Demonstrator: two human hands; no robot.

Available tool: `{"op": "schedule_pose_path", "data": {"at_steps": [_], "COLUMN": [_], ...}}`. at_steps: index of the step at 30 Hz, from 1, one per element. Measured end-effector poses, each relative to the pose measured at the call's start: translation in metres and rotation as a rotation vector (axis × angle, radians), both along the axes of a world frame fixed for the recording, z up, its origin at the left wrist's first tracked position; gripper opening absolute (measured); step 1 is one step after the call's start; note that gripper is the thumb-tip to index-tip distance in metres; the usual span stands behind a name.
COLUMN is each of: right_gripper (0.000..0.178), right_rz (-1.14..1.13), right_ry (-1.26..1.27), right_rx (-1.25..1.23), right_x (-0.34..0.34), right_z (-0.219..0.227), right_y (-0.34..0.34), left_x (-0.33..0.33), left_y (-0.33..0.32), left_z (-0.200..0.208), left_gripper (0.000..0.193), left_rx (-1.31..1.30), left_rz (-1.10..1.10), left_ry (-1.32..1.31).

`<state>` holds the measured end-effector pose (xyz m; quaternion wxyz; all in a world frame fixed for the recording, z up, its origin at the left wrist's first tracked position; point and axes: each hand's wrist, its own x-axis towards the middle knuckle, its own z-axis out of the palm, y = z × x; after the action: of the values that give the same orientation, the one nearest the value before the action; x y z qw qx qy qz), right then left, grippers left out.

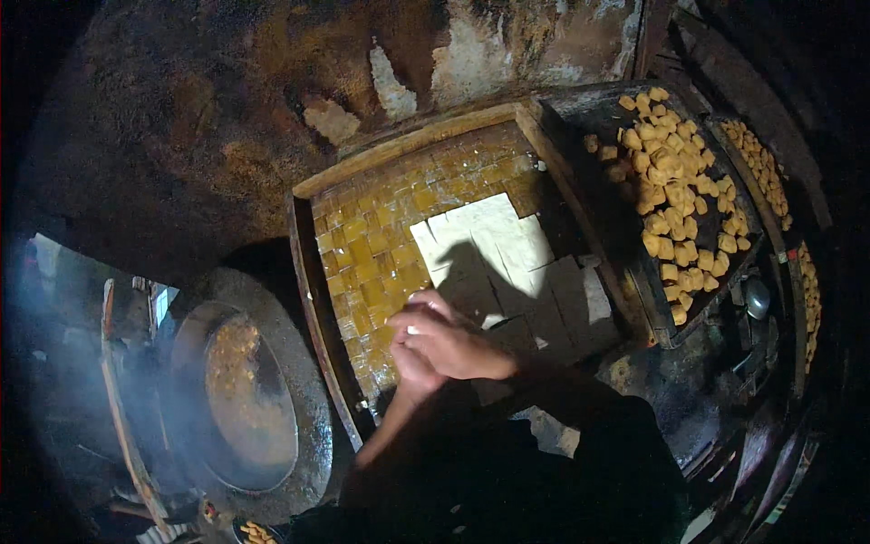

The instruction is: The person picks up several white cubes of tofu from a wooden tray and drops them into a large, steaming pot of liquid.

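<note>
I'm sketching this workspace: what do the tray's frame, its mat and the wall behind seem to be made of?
Frame: likely wood, matte and worn, from its plank-like brown bars.
Mat: perhaps woven bamboo, glossy as if wet, from the criss-crossed strips and bright highlights.
Wall: possibly plaster, rough and stained; pale patches suggest flaking.

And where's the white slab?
In the head view, the white slab lies on the woven mat, toward the right of the wooden tray, beyond the right hand.

White slab [476, 227], yellow-brown woven mat [362, 245], golden cubes [671, 168], mottled brown wall [199, 118], pan contents [249, 399] perhaps tan
</note>
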<state>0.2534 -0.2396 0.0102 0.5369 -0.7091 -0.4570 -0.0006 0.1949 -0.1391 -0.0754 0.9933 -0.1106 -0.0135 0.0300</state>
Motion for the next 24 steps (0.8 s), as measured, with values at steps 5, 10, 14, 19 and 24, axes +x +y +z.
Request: {"op": "schedule_pose_path", "data": {"at_steps": [5,10,14,19,24], "right_gripper": [0.035,0.05,0.043,0.034,0.035], "right_rz": [0.208,0.235,-0.873,-0.935,-0.796], "right_ry": [-0.173,0.402,-0.077,-0.327,-0.094], "right_rx": [-0.008,-0.07,-0.049,-0.527,-0.437], "right_x": [0.001,0.043,0.173,0.169,0.168], "right_z": [0.0,0.02,-0.076,-0.096,-0.078], "right_y": [-0.001,-0.03,-0.086,-0.11,-0.107], "left_x": [-0.03,-0.012,-0.017,-0.02,-0.016], "left_y": [0.036,0.009,0.006,0.01,0.009], "left_z": [-0.088,0.036,0.051,0.046,0.039], "left_gripper": [0.044,0.053,0.052,0.053,0.056], "left_rx": [0.718,0.295,0.316,0.322,0.272], "left_rz": [0.196,-0.245,-0.248,-0.25,-0.272], "left_ry": [0.143,0.323,0.308,0.274,0.238]}}
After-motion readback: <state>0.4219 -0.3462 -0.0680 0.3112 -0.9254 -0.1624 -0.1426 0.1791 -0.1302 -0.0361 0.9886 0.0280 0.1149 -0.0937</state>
